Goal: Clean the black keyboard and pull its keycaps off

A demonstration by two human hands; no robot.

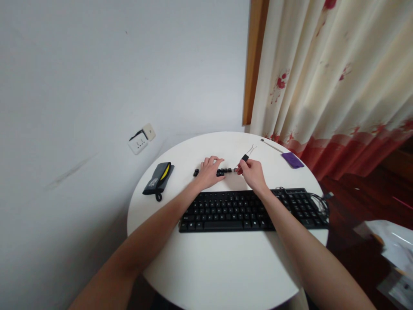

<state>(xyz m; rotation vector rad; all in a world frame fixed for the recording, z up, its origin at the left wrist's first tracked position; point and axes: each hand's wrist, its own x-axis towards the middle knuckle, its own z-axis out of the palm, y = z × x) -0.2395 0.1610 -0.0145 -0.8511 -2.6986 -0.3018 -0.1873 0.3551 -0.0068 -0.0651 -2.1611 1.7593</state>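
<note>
My right hand [252,173] is closed on a keycap puller [245,158] with a black handle. Thin wire prongs stick out at its upper end, and its lower wires reach toward a small keycap [235,170] by my fingertips; whether they grip it I cannot tell. My left hand [209,171] rests over a row of black keycaps [225,170], fingers spread, partly covering them. One more black keycap [195,172] lies just left of that hand. Nearer to me, a black keyboard [222,211] lies across the table beneath my forearms, which hide parts of it.
A grey pouch [158,178] with a yellow patch lies at the left of the round white table [193,267]. To the right are a small brush [272,146], a purple cloth [292,160] and a coiled cable [322,204]. A wall socket [138,143] is at left.
</note>
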